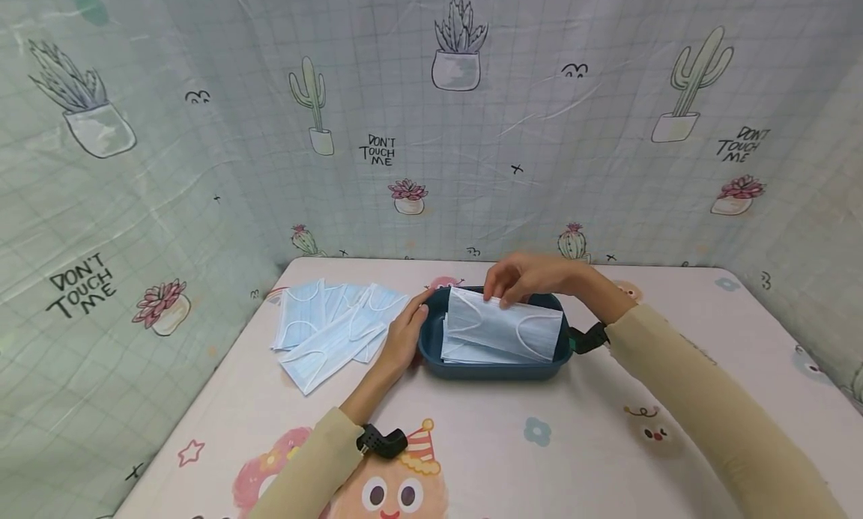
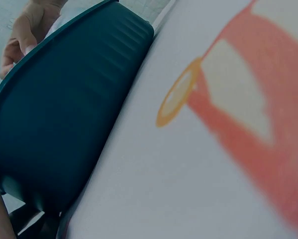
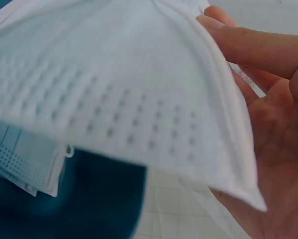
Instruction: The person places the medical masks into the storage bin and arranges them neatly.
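A dark teal basin (image 1: pixel 495 371) sits on the table with a stack of light blue face masks (image 1: pixel 472 352) inside. My right hand (image 1: pixel 526 275) pinches the upper edge of the top face mask (image 1: pixel 506 317), thumb in front. In the right wrist view that mask (image 3: pixel 114 94) tilts up, apart from the masks (image 3: pixel 27 159) below it. My left hand (image 1: pixel 404 328) holds the basin's left end at the rim; some of its fingers are hidden. The left wrist view shows the basin's outer wall (image 2: pixel 74 94) close up, with the right hand (image 2: pixel 27 37) beyond the rim.
Several more face masks (image 1: pixel 337 324) lie fanned out and overlapping on the table left of the basin. The table (image 1: pixel 580 459) has a pale cover with printed cartoon figures. Behind it hangs a patterned sheet (image 1: pixel 458 152), with further sheeting on both sides.
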The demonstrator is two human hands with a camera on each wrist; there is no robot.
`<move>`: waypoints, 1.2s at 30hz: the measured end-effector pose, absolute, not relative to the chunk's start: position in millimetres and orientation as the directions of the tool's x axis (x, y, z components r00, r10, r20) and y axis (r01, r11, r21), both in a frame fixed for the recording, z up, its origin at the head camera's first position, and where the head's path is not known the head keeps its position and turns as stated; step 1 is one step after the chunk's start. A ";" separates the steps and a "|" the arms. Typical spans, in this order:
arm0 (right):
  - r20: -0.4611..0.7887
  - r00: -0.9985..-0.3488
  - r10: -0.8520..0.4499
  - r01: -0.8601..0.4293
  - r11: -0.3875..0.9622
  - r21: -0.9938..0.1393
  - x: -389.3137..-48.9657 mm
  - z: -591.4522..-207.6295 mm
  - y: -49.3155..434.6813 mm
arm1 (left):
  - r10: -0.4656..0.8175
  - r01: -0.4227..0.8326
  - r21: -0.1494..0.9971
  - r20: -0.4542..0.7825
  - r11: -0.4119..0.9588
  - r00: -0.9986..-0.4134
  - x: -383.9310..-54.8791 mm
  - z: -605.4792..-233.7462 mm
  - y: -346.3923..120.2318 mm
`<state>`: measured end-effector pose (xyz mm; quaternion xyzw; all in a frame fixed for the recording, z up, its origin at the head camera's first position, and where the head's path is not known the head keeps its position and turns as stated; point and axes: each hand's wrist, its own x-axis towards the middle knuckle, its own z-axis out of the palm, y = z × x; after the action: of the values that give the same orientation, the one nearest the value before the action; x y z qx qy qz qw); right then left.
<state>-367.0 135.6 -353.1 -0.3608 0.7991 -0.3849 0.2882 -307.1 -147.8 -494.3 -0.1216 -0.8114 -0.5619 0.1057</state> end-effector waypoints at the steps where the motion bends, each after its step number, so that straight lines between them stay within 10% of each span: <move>1: -0.201 -0.569 -0.798 -0.340 0.450 -0.825 -368.3 -354.5 134.5 | 0.078 0.313 0.888 0.305 0.337 -0.949 -307.7 -494.2 -147.7; 36: -0.272 -0.547 -0.792 -0.406 0.535 -0.741 -391.2 -392.8 109.1 | 0.077 0.319 0.900 0.311 0.297 -0.947 -314.4 -491.6 -149.5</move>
<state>-391.2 109.1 -392.8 -0.3646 0.8209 -0.3157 0.3057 -314.4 -149.5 -491.6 -0.1240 -0.7985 -0.5797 0.1046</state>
